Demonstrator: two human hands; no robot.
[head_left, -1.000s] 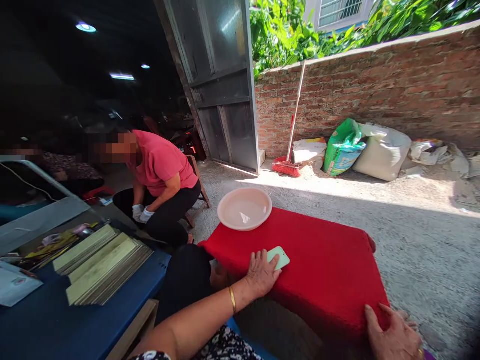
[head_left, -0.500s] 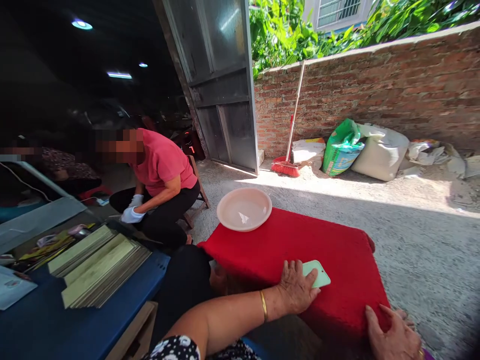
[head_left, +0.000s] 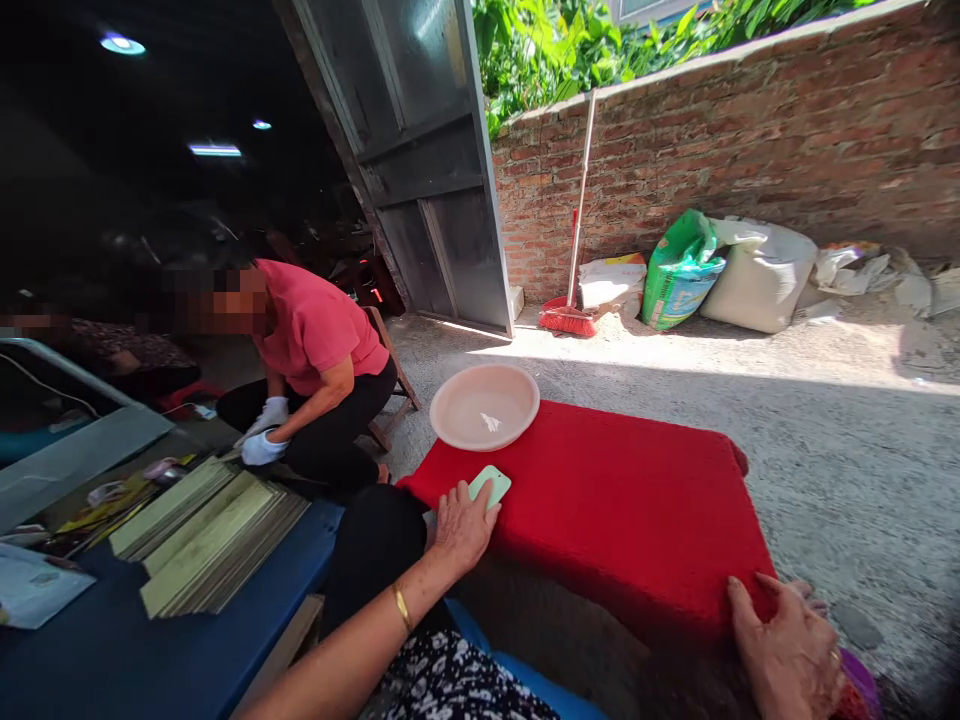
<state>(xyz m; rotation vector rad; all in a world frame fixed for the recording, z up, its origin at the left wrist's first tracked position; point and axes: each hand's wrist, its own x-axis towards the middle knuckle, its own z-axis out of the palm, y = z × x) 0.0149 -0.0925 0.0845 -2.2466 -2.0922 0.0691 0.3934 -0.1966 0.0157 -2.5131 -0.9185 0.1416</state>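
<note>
My left hand (head_left: 463, 530) is closed on a pale green flat plastic scraper (head_left: 491, 486) with rounded corners and a small hole. The scraper lies on the red cloth (head_left: 615, 490) near its left front edge, just in front of a pale pink basin (head_left: 486, 390). Stretched over a low table-like block, the cloth covers its top and sides. At the right front corner, my right hand (head_left: 787, 640) rests on the cloth, thumb and fingers apart, with some fingers over the far side. Something white shows inside the basin.
On my left, stacked greenish strips (head_left: 217, 540) lie on a blue table (head_left: 262, 640). Beyond it a person in a pink shirt (head_left: 322, 320) sits bent over, wearing white gloves. A metal door (head_left: 442, 170), a broom (head_left: 581, 220) and sacks (head_left: 757, 275) stand behind.
My left hand has slid the scraper leftward across the red cloth, from its middle to the left part near the basin. My right hand has stayed at the corner.
</note>
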